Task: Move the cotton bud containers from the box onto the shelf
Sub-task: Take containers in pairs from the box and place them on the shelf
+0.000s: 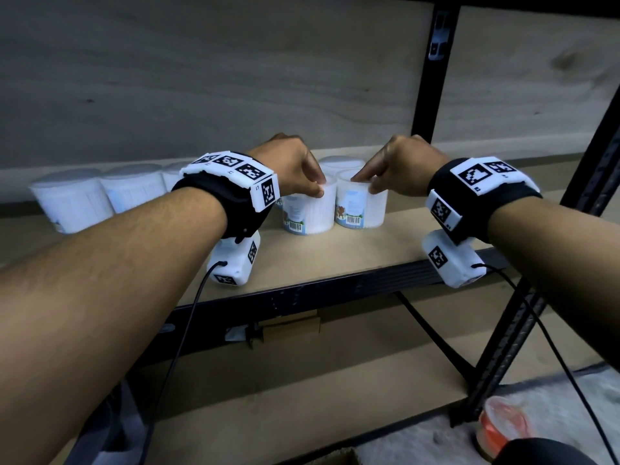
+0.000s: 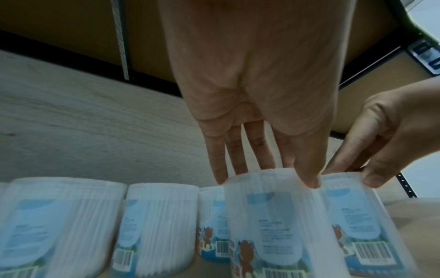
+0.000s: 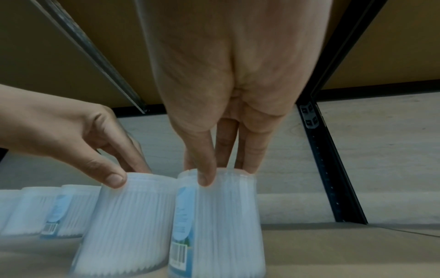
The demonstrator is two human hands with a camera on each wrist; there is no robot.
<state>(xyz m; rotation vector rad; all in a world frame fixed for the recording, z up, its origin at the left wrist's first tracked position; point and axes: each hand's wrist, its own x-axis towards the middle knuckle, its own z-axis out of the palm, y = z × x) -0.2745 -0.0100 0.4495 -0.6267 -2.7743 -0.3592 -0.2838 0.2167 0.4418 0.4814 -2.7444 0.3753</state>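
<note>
Two upright cotton bud containers, left container and right container, are held at their rims on the shelf, just beside each other, by left hand and right hand, fingers pinching downward.

Brown shelf bearing upright cotton bud containers, side by side

We see dim, flat light; head view corners dark, lines bowed at edges. Wrist views soft, containers smeared by blur. Faint shadow under shelf lip.
</note>
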